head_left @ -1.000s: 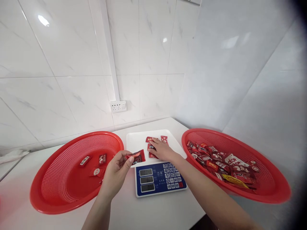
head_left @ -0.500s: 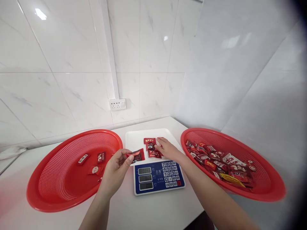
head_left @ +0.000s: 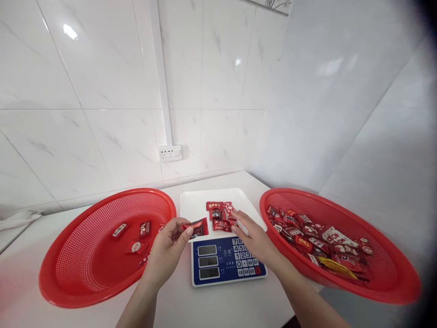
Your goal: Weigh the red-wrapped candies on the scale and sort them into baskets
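A red and dark wrapped snack packet [head_left: 199, 228] is pinched between the thumb and fingers of my left hand [head_left: 170, 248], over the front left of the scale's white pan [head_left: 193, 202]. Several small red snack packets [head_left: 215, 214] lie grouped on the pan. Fingers apart, my right hand [head_left: 254, 237] hovers at the right side of that group, its fingertips close to the packets; whether they touch is unclear. Below the pan is the blue keypad and display panel [head_left: 227, 254] of the scale, partly covered by my right hand.
To the left stands a red plastic basket [head_left: 85, 232] holding several scattered packets. On the right another red basket [head_left: 392, 273] holds a pile of red packets with one yellow packet [head_left: 336, 266]. A wall socket [head_left: 170, 153] is behind the white table [head_left: 177, 300].
My right hand has drawn back toward me from the packets, uncovering a red and white one on the pan. My left hand still holds its packet. The camera view has shifted slightly.
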